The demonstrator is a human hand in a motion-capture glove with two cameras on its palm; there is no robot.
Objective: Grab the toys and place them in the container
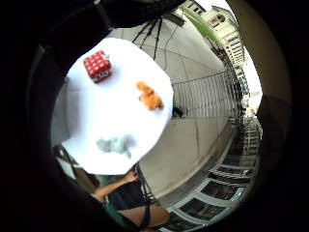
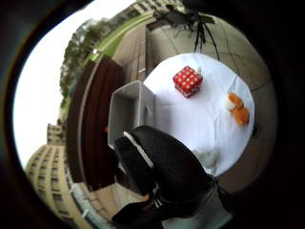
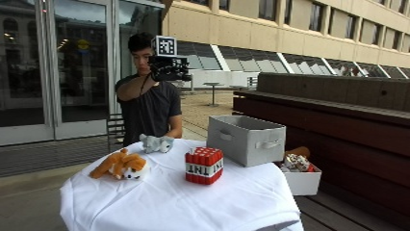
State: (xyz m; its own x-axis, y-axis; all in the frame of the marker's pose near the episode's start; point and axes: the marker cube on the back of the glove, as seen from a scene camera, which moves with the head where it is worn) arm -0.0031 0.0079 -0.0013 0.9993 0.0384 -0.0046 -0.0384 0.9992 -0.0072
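Outdoors, the white-clothed table (image 3: 160,202) is carrying the orange plush (image 3: 120,166) lengthwise along its left edge (head frontward), the container (image 3: 247,139) at its back right corner; the raised right hand (image 3: 168,67) is gripping nothing, fingers unreadable.

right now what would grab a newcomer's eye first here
The red block-shaped TNT plush cube stands near the middle of the white-clothed round table, with the orange and white plush dog lying beside it. Behind them a grey fabric storage bin sits at the table's edge, and the person's black-gloved right hand is raised high above.
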